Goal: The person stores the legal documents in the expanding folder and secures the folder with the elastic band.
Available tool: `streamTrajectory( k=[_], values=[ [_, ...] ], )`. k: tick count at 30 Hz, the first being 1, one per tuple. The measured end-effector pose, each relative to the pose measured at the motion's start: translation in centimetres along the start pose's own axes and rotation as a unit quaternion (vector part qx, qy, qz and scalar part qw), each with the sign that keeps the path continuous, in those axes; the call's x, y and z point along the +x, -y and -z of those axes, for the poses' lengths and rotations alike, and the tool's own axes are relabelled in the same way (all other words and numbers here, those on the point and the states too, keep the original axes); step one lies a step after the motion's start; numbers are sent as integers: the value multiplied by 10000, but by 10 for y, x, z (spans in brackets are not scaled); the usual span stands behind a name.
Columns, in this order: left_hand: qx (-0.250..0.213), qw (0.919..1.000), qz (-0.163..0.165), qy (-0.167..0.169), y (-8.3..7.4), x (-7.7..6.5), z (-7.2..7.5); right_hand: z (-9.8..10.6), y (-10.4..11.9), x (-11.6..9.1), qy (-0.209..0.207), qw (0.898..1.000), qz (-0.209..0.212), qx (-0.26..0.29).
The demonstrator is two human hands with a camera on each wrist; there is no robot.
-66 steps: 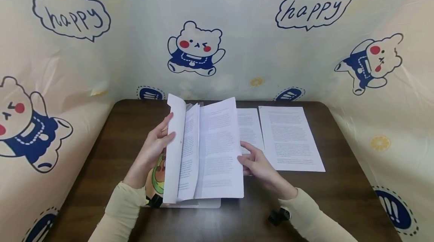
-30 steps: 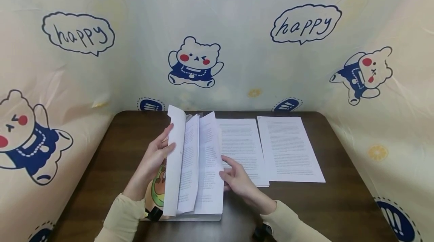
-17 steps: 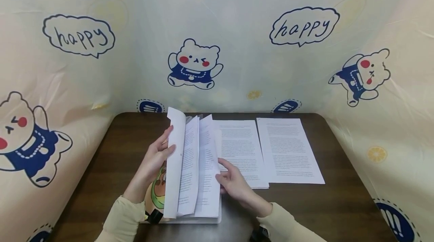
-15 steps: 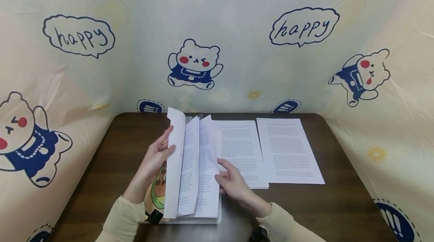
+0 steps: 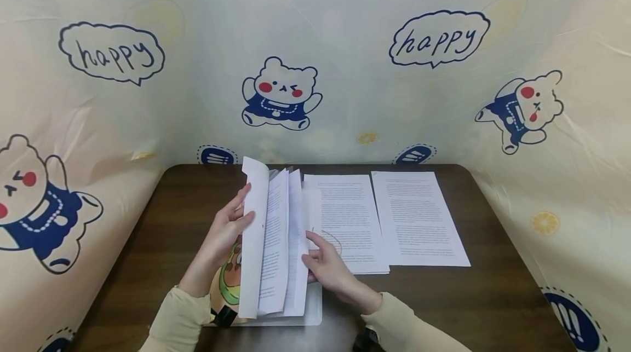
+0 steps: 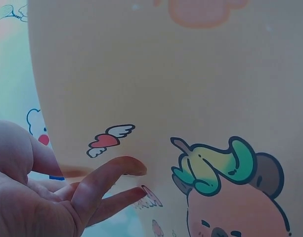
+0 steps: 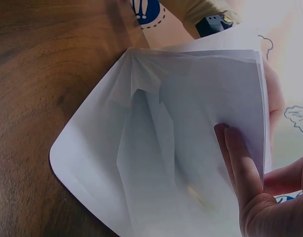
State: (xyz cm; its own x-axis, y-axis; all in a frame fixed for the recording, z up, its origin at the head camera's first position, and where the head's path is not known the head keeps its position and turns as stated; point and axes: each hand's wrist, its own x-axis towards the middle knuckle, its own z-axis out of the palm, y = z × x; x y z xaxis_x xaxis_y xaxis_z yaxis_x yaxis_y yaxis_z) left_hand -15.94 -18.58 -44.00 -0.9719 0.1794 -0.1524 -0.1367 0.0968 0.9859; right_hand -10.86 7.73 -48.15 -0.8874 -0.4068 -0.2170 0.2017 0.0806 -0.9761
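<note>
In the head view a folder with a cartoon-printed cover (image 5: 229, 281) stands partly opened over the table's front middle. My left hand (image 5: 222, 229) grips its left side, the thumb over a white curled flap (image 5: 253, 264). Bent fingers press the cartoon cover (image 6: 141, 74) in the left wrist view. My right hand (image 5: 332, 270) pinches the right edge of a printed sheet (image 5: 297, 270) among the folder's leaves. From the right wrist, fingers lie on white paper (image 7: 205, 94), the thumb being on the other side. Beneath it show clear plastic (image 7: 146, 148) and a round-cornered back cover (image 7: 74, 153).
Two printed pages lie to the right on the brown table (image 5: 443, 308): a nearer page (image 5: 352, 209), apparently with another under it, and a farther-right page (image 5: 421, 220). A printed curtain (image 5: 345, 40) encloses the table at the back and sides.
My right hand has moved left, carrying the sheet's edge toward the left side. More of the back cover and of the nearer loose page now shows. My left hand keeps its grip.
</note>
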Motion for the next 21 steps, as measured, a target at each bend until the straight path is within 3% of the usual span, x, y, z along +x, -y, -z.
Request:
streamTrajectory(
  k=[9, 21],
  values=[
    [-153, 9999, -3, -1, 1, 0, -3, -5, -3, 6, 24, 9998, 2, -175],
    [-12, 10000, 68, -13, 1, 0, -6, -9, -10, 12, 64, 9997, -23, -216]
  ],
)
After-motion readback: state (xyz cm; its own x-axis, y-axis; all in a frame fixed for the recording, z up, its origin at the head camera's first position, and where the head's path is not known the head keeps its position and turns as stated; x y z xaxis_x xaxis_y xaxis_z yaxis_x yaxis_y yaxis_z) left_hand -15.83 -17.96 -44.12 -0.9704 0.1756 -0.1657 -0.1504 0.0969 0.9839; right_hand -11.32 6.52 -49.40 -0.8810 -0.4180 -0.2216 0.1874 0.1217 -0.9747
